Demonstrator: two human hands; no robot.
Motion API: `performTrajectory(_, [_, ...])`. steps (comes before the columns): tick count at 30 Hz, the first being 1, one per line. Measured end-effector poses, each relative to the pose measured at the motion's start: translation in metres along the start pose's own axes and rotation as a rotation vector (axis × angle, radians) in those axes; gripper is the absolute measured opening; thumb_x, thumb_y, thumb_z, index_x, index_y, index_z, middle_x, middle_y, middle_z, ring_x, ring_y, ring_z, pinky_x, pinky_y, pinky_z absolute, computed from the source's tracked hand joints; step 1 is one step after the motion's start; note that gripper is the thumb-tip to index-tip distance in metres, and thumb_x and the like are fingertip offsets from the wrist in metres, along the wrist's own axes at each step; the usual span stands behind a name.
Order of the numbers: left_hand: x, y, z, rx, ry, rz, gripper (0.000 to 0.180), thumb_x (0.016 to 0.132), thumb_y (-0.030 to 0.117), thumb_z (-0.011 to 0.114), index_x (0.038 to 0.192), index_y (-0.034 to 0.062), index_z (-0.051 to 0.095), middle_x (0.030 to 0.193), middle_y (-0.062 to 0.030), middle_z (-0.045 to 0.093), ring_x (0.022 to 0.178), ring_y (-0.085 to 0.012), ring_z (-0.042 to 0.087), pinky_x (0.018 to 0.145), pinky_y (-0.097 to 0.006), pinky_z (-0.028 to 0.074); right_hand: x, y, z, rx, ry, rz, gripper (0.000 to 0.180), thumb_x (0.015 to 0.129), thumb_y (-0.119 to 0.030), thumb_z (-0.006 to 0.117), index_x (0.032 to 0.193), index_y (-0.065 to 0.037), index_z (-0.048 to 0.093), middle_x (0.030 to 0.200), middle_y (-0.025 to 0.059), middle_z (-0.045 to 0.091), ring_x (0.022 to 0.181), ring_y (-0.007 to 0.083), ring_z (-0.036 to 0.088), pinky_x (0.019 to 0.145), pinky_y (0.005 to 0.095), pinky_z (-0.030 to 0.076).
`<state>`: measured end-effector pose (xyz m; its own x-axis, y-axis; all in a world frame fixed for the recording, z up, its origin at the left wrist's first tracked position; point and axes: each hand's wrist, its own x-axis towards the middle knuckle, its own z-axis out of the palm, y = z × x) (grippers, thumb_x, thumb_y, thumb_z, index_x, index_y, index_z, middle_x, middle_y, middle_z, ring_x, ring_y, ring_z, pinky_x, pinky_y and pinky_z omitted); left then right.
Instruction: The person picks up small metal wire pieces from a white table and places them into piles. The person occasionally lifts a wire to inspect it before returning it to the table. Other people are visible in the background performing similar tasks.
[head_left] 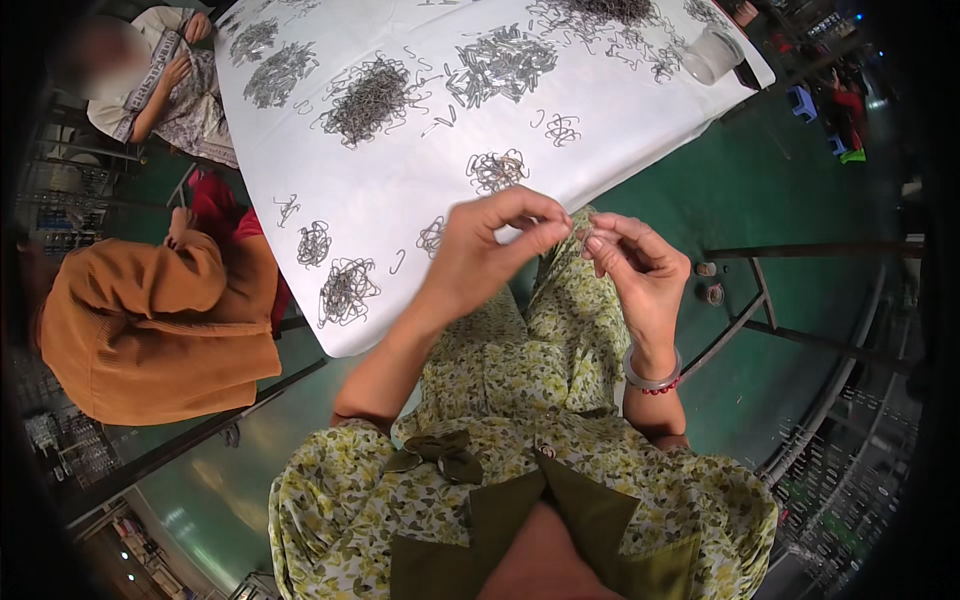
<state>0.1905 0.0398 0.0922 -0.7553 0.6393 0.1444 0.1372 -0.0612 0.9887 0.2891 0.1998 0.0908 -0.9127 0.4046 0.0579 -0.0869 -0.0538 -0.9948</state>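
Observation:
My left hand [492, 243] and my right hand [643, 262] meet fingertip to fingertip just past the near edge of the table, over my lap. Each one is closed in a pinch, thumb against forefinger. Whatever lies between the fingertips is too small to make out. Close by my left hand, a little heap of bent wire hooks [497, 171] rests on the white tabletop [450, 150]. Another small heap of hooks [431, 237] is partly hidden behind that hand, with a single loose hook [397, 262] to its left.
Larger piles of dark hooks [370, 100] and of slim metal pieces [502, 66] lie farther back. A clear container [712, 55] stands at the far right corner. To the left sit a person in a brown jacket [150, 330] and another person in a patterned shirt [165, 75].

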Motion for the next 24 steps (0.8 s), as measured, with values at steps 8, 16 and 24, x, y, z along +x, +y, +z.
performTrajectory(8, [0.009,-0.019,0.027,0.073,0.049,0.156,0.01,0.083,0.005,0.068,0.093,0.0022,0.065,0.097,-0.008,0.063,0.09,-0.0158,0.061,0.079,-0.028,0.049,0.007,0.015,-0.007,0.006,0.029,-0.051,0.017,0.082,0.008,0.064,0.099,0.007,0.066,0.089,0.0095,0.066,0.073,0.0098,0.062,0.059,0.0204,0.05])
performTrajectory(16, [0.013,-0.017,0.023,0.194,0.07,0.224,0.013,0.083,0.006,0.068,0.095,0.0035,0.066,0.1,-0.0064,0.06,0.09,-0.0168,0.06,0.077,-0.028,0.049,0.01,0.011,-0.004,-0.026,0.019,-0.091,0.017,0.082,0.009,0.064,0.098,0.006,0.066,0.087,0.0087,0.065,0.07,0.0094,0.061,0.056,0.0196,0.048])
performTrajectory(24, [0.016,-0.027,0.035,0.063,0.175,0.204,0.011,0.089,0.001,0.059,0.1,0.0019,0.057,0.102,-0.0106,0.063,0.089,-0.0149,0.061,0.078,-0.027,0.05,0.021,0.014,0.001,-0.089,0.021,-0.151,0.025,0.081,0.009,0.065,0.106,0.005,0.065,0.091,0.0103,0.066,0.076,0.0117,0.063,0.063,0.0211,0.051])
